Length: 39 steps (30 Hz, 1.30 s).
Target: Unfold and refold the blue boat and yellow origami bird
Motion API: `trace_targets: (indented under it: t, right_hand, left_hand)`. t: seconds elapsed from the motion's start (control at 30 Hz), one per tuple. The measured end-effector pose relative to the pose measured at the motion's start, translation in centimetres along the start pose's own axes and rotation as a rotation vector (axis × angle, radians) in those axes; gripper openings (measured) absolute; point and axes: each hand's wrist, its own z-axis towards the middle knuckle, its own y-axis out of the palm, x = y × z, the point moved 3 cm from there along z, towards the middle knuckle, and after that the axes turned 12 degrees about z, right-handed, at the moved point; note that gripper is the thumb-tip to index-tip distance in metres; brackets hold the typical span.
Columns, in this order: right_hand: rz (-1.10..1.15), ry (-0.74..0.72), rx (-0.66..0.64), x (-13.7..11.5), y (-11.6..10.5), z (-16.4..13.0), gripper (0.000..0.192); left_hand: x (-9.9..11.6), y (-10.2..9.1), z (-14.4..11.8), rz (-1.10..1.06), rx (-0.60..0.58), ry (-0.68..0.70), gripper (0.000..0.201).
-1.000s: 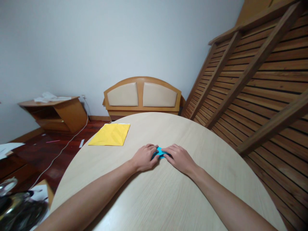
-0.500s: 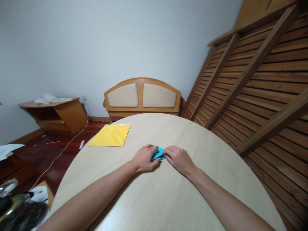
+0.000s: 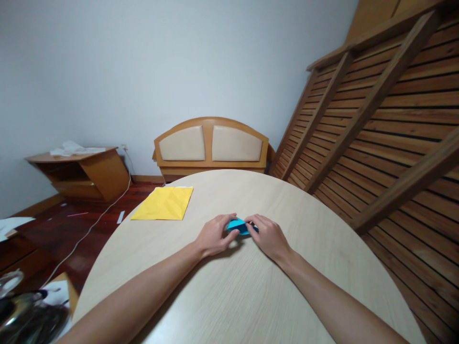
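A small piece of folded blue paper [image 3: 237,223] is between my two hands over the middle of the round table [image 3: 229,296]. My left hand [image 3: 216,235] grips its left end, thumb in front and fingers behind. At its right end, my right hand [image 3: 268,235] pinches the paper between thumb and fingers. The side facing me gapes, and a darker blue inside shows. Both ends of the paper are hidden by my fingers.
A yellow paper sheet [image 3: 163,204] lies at the table's left far side. Beyond the table stands a headboard [image 3: 208,143]. Wooden slats [image 3: 376,129] lean along the right. A low cabinet [image 3: 103,174] and a white cable [image 3: 93,224] are at left.
The blue paper has tilted up and its front fold has opened, showing the dark inside. My left thumb has risen onto its near side, and my right fingers have shifted slightly.
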Motion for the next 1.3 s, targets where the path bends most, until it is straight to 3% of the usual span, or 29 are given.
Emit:
trace_targets:
  t: [0.23,0.9,1.3]
  right_hand:
    - [-0.058,0.102,0.057,0.6,-0.2,-0.2,0.017]
    - [0.559,0.262,0.115,2.2,0.4,0.0,0.027]
    - [0.610,0.383,0.062,2.9,1.1,-0.1,0.037]
  left_hand:
    - [0.2,-0.1,0.0,-0.002,-0.009,0.012,0.047]
    - [0.4,-0.4,0.1,-0.062,-0.032,0.123,0.046]
    - [0.2,0.0,0.1,0.018,-0.062,0.116,0.047]
